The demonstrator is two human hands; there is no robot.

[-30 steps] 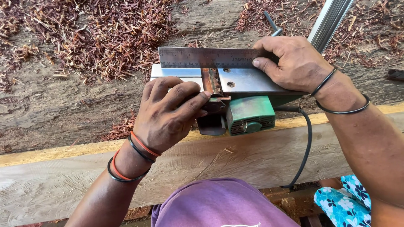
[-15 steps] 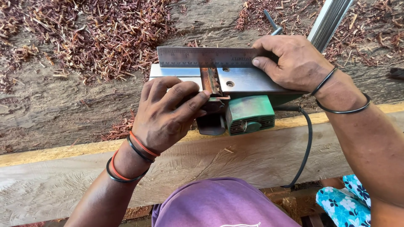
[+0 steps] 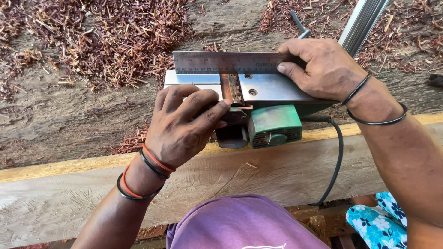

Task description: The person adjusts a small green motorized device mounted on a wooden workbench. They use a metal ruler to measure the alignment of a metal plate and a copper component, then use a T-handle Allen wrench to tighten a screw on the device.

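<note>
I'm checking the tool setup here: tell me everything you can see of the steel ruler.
The steel ruler is a long, flat strip of grey metal with fine graduation marks along its edges. It stands on edge, lengthwise along the far side of the upturned planer's shiny sole plate, spanning the blade slot. The right hand presses its right end against the plate, thumb on its face. The left hand does not touch it.

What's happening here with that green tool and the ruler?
A person has a green electric planer turned sole-up on a wooden plank. The right hand presses a steel ruler on edge along the planer's metal sole, across the blade slot. The left hand grips the planer's side near the blade. Reddish wood shavings lie scattered beyond.
</note>
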